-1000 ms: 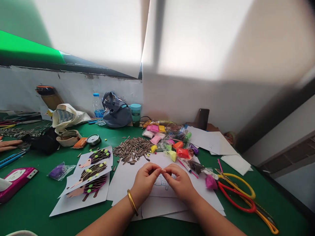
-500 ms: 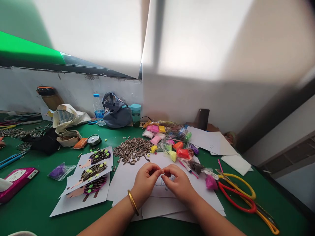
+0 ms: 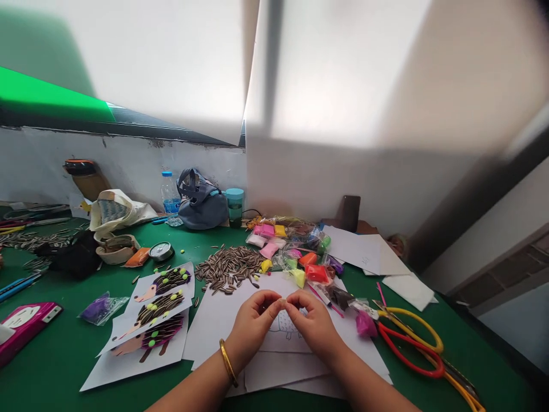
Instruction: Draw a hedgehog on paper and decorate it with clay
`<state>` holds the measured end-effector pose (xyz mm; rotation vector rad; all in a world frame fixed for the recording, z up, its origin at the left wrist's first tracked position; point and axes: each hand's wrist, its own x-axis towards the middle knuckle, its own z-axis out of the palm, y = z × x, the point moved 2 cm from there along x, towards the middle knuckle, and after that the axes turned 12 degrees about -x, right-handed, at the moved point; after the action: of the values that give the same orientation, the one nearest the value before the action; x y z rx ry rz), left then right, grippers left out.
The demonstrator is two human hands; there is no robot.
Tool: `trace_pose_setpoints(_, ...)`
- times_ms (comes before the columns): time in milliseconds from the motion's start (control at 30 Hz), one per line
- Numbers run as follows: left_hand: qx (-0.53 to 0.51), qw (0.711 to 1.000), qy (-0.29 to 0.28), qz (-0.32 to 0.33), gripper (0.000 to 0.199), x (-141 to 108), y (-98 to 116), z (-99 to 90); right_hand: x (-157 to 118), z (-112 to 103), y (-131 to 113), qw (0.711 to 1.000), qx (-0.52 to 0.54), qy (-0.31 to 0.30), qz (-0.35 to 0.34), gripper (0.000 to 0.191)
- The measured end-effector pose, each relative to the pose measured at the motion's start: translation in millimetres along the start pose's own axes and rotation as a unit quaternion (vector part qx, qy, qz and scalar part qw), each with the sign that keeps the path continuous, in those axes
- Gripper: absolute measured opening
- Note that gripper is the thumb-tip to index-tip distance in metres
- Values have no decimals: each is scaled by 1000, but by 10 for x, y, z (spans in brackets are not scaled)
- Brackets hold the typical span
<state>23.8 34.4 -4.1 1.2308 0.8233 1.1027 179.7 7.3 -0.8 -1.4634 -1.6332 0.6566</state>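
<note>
My left hand (image 3: 253, 320), with a gold bangle at the wrist, and my right hand (image 3: 315, 323) meet fingertip to fingertip over white paper (image 3: 274, 366). Both are pinched together on something too small to make out. Beneath them, partly hidden by my fingers, is a line drawing (image 3: 288, 325) of an animal. Just beyond my left hand lies a heap of striped sunflower seeds (image 3: 231, 266). Packets of coloured clay (image 3: 316, 273) are spread behind my right hand. To the left, overlapping cards (image 3: 171, 349) carry hedgehog pictures covered with seeds and green dots.
Red and yellow scissors (image 3: 412, 349) lie on the right. A magenta device (image 3: 32, 326) and a bagged purple lump (image 3: 96, 309) are on the left. Along the wall stand a blue bag (image 3: 203, 206), a bottle (image 3: 170, 200), a cup (image 3: 235, 207) and a phone (image 3: 350, 213).
The view has shifted slightly, so the table items sit a little lower and further left. My fingertips have drawn closer together, and more of the drawing shows between my hands.
</note>
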Motion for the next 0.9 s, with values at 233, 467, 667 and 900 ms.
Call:
trace_pose_setpoints(233, -34, 999, 8, -8, 29, 16, -48, -2, -11, 30, 33, 999, 42, -12, 12, 25)
trace_pose_setpoints(467, 7, 1000, -18, -14, 33, 73, 8, -131, 26, 45, 103, 997, 68, -6, 37, 20)
trace_pose_setpoints(667, 338, 937, -69, 55, 9, 134, 86, -359, -12, 97, 36, 991, -56, -115, 27, 10)
trace_pose_setpoints(900, 383, 913, -132, 43, 19, 96, 104, -285, -27, 108, 45, 989, -76, -122, 19, 12)
